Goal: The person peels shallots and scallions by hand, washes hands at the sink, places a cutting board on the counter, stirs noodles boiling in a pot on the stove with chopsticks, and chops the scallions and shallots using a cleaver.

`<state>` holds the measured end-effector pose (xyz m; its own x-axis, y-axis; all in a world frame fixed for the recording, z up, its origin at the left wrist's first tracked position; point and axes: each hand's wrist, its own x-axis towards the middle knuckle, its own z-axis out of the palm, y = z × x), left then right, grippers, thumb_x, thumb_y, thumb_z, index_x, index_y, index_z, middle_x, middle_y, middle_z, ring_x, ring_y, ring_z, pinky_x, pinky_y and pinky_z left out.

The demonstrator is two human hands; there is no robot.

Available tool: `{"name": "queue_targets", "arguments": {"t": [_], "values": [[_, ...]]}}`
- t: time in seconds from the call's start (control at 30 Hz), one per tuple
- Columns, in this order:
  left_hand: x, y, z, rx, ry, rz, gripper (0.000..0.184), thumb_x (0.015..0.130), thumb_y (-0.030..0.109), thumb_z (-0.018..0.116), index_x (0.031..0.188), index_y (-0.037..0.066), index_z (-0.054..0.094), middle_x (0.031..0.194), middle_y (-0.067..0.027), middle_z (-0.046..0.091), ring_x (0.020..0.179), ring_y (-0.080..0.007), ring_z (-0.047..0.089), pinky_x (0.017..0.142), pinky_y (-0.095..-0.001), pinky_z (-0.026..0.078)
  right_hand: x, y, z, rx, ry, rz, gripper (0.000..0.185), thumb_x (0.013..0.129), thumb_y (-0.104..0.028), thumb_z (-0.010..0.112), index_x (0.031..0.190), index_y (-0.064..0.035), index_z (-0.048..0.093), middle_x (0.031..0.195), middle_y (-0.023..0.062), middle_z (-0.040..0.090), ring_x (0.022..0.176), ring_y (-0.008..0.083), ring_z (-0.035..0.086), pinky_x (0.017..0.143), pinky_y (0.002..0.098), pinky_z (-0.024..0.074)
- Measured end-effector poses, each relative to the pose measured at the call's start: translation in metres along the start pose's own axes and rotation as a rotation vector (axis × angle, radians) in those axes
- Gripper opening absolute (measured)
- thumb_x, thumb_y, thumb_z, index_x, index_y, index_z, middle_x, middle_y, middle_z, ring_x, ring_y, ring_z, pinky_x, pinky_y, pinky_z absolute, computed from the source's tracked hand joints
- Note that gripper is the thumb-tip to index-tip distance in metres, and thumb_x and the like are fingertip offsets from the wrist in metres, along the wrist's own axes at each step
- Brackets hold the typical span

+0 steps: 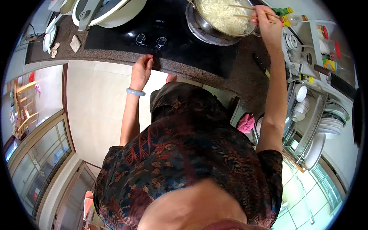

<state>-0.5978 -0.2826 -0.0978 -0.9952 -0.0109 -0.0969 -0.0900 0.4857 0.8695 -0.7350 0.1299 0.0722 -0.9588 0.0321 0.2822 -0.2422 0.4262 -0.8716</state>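
Observation:
My right hand (266, 17) is closed around a pair of wooden chopsticks (243, 16). Their tips reach over the pale noodles (220, 17) that fill a metal pot (209, 29). The pot sits on the right burner of a black glass cooktop (172, 46). My left hand (142, 69), with a pale blue bangle (135, 92) at the wrist, is by the counter's front edge, below the two cooktop knobs (161, 42). Its fingers are loosely curled together with nothing visible in them. Whether the fingertips touch the edge I cannot tell.
A large white pot (126, 15) stands on the cooktop's left side. Bottles (293, 20) and jars line the right wall. Further down, a dish rack holds bowls (301, 109) and plates (329, 124). A pink cloth (245, 123) hangs below the counter at right.

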Motion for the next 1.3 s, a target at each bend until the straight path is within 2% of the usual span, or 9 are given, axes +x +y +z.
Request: {"name": "queue_targets", "arguments": {"t": [0.17, 0.37, 0.47, 0.57, 0.73, 0.8, 0.9, 1.03, 1.3], "values": [[0.019, 0.02, 0.006, 0.149, 0.14, 0.147, 0.021, 0.091, 0.012, 0.067, 0.105, -0.002, 0.066, 0.092, -0.018, 0.069, 0.077, -0.0293, 0.069, 0.07, -0.0348, 0.054, -0.012, -0.005, -0.001, -0.169, -0.032, -0.051, 0.023, 0.1, -0.017, 0.058, 0.107, 0.0025, 0.068, 0.088, 0.0024, 0.068, 0.076, 0.0064, 0.062, 0.07, 0.0205, 0.0509], [0.058, 0.04, 0.016, 0.576, 0.11, 0.334, 0.039, 0.093, 0.04, 0.063, 0.092, 0.001, 0.064, 0.087, -0.019, 0.068, 0.082, -0.0379, 0.067, 0.07, -0.0446, 0.053, -0.031, -0.031, 0.009, -0.118, -0.05, -0.035, 0.023, 0.1, -0.018, 0.058, 0.107, 0.0016, 0.068, 0.088, 0.003, 0.069, 0.077, 0.0066, 0.064, 0.072, 0.0205, 0.0521], [0.081, 0.048, 0.016, 0.825, -0.139, 0.203, 0.054, 0.094, 0.055, 0.051, 0.095, 0.003, 0.066, 0.089, -0.0221, 0.068, 0.088, -0.0385, 0.067, 0.073, -0.045, 0.055, -0.04, -0.045, 0.007, -0.089, 0.023, 0.016, 0.023, 0.101, -0.017, 0.057, 0.107, 0.0014, 0.069, 0.089, 0.004, 0.069, 0.078, 0.0072, 0.064, 0.073, 0.0209, 0.0532], [0.096, 0.047, 0.013, 0.863, -0.287, 0.174, 0.055, 0.094, 0.056, 0.05, 0.097, 0.003, 0.066, 0.09, -0.0221, 0.069, 0.09, -0.0385, 0.068, 0.075, -0.0453, 0.055, -0.049, -0.049, 0.001, -0.056, 0.053, -0.004, 0.023, 0.101, -0.016, 0.056, 0.108, 0.0019, 0.069, 0.091, 0.0053, 0.069, 0.078, 0.0084, 0.065, 0.074, 0.0217, 0.054], [0.117, 0.028, 0.018, 0.759, -0.269, 0.201, 0.057, 0.092, 0.056, 0.057, 0.09, 0.0, 0.066, 0.083, -0.0204, 0.07, 0.081, -0.0347, 0.07, 0.07, -0.0421, 0.055, -0.063, -0.057, -0.002, 0.041, 0.094, -0.069, 0.024, 0.101, -0.016, 0.056, 0.108, 0.0038, 0.068, 0.092, 0.0069, 0.069, 0.08, 0.0111, 0.066, 0.075, 0.0236, 0.0549], [0.123, 0.04, 0.017, 0.461, -0.464, -0.292, 0.053, 0.09, 0.051, 0.065, 0.084, -0.002, 0.066, 0.074, -0.013, 0.068, 0.066, -0.0227, 0.066, 0.059, -0.033, 0.053, -0.072, -0.062, -0.002, 0.086, 0.159, -0.094, 0.024, 0.101, -0.014, 0.056, 0.108, 0.0052, 0.067, 0.091, 0.0082, 0.069, 0.079, 0.0137, 0.067, 0.076, 0.026, 0.0559], [0.116, 0.042, 0.015, 0.199, -0.415, -0.454, 0.049, 0.09, 0.046, 0.07, 0.08, -0.002, 0.065, 0.069, -0.007, 0.064, 0.057, -0.0129, 0.059, 0.049, -0.0252, 0.047, -0.08, -0.06, -0.005, 0.15, 0.223, -0.168, 0.024, 0.101, -0.014, 0.055, 0.108, 0.0052, 0.067, 0.091, 0.0094, 0.069, 0.078, 0.016, 0.067, 0.075, 0.029, 0.0572], [0.107, 0.043, 0.012, 0.027, -0.436, -0.522, 0.051, 0.09, 0.048, 0.069, 0.076, -0.001, 0.064, 0.066, -0.0078, 0.064, 0.053, -0.0132, 0.058, 0.045, -0.0245, 0.046, -0.091, -0.063, -0.011, 0.231, 0.292, -0.154, 0.023, 0.101, -0.016, 0.056, 0.108, 0.0028, 0.068, 0.091, 0.0093, 0.07, 0.078, 0.0158, 0.068, 0.074, 0.0287, 0.0577], [0.099, 0.04, 0.024, -0.19, -0.277, -0.645, 0.05, 0.091, 0.047, 0.068, 0.076, -0.001, 0.064, 0.068, -0.0109, 0.066, 0.056, -0.0175, 0.061, 0.051, -0.0286, 0.051, -0.101, -0.074, -0.018, 0.195, 0.329, -0.174, 0.024, 0.101, -0.014, 0.054, 0.106, 0.0054, 0.067, 0.09, 0.0117, 0.069, 0.078, 0.019, 0.069, 0.074, 0.0308, 0.0596]]}}
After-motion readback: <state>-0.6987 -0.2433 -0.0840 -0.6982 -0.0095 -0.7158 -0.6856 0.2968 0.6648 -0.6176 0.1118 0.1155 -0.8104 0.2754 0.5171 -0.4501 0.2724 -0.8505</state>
